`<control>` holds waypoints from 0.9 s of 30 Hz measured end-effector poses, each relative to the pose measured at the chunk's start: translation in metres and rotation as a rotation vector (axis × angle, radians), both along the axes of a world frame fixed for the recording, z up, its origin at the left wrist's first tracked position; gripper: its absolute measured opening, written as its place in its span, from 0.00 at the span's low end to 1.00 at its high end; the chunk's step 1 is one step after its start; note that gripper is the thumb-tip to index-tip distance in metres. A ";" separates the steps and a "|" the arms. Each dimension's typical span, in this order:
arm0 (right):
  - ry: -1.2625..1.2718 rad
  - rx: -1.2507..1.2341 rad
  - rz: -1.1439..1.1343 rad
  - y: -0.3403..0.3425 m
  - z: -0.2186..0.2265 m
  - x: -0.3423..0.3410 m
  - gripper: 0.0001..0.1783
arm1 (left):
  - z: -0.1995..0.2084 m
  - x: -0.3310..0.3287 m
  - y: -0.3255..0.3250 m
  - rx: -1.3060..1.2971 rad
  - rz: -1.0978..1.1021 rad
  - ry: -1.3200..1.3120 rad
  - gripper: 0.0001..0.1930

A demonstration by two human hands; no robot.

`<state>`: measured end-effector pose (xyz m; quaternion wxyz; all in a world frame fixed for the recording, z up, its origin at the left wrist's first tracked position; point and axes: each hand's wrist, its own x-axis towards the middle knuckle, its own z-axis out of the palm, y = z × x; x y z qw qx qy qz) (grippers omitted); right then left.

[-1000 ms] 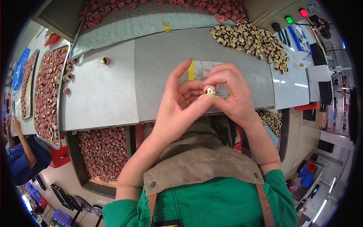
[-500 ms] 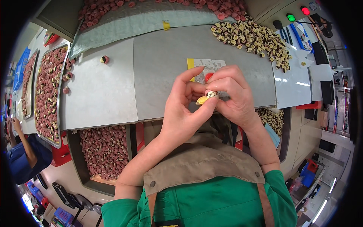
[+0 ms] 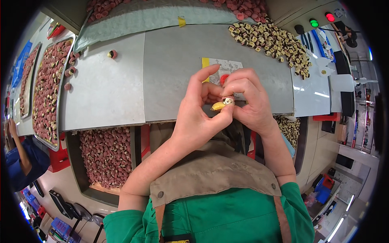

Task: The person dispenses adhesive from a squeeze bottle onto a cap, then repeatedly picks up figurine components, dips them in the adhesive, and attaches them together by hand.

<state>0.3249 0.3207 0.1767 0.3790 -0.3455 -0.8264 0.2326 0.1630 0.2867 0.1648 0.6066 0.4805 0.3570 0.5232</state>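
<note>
Figurine (image 3: 228,100) is sitting between my left hand (image 3: 193,108) and right hand (image 3: 256,103), both pinching it at the fingertips, presumably because something so small needs steadying. It is showing a pink top and pale, dark-marked front; a yellow piece (image 3: 218,106) is jutting leftward. Beyond, a white card (image 3: 233,66) is lying flat.

2 hands (image 3: 254,106) around pink-topped piece (image 3: 228,100)
</note>
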 end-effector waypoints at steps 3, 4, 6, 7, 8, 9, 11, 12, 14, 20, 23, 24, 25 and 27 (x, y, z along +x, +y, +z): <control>0.060 0.005 0.004 -0.004 -0.008 -0.008 0.17 | -0.005 -0.007 -0.003 0.013 -0.019 0.030 0.34; 0.060 0.004 0.002 -0.005 -0.011 -0.012 0.17 | -0.007 -0.010 -0.005 0.012 -0.020 0.029 0.34; 0.070 0.013 0.008 -0.007 -0.017 -0.018 0.16 | -0.011 -0.016 -0.006 0.012 -0.020 0.052 0.34; 0.069 0.013 0.006 -0.008 -0.017 -0.018 0.16 | -0.011 -0.016 -0.006 0.012 -0.022 0.051 0.34; 0.075 0.010 0.006 -0.008 -0.018 -0.018 0.16 | -0.011 -0.016 -0.005 0.011 -0.025 0.047 0.33; 0.082 0.008 0.004 -0.007 -0.018 -0.016 0.17 | -0.011 -0.015 -0.004 0.010 -0.031 0.043 0.33; 0.031 0.010 -0.003 -0.003 -0.008 -0.004 0.17 | -0.007 -0.002 0.002 0.015 -0.007 0.032 0.31; -0.014 0.009 -0.011 -0.001 -0.002 0.003 0.17 | -0.003 0.003 0.004 0.017 0.016 0.026 0.30; -0.047 0.015 -0.007 0.011 0.009 0.010 0.17 | 0.006 0.005 0.015 -0.038 -0.001 0.045 0.30; -0.245 -0.028 -0.246 0.031 0.025 0.066 0.12 | 0.015 -0.068 0.065 0.550 0.247 1.114 0.12; -0.222 -0.022 -0.350 0.056 0.024 0.087 0.11 | 0.018 -0.108 0.095 0.649 0.532 1.555 0.14; -0.210 -0.007 -0.353 0.064 0.024 0.087 0.11 | 0.022 -0.117 0.100 0.699 0.578 1.622 0.16; -0.198 0.013 -0.356 0.073 0.026 0.086 0.11 | 0.030 -0.116 0.106 0.709 0.587 1.629 0.16; -0.264 0.081 -0.370 0.089 0.024 0.082 0.11 | 0.045 -0.103 0.119 0.778 0.530 1.498 0.18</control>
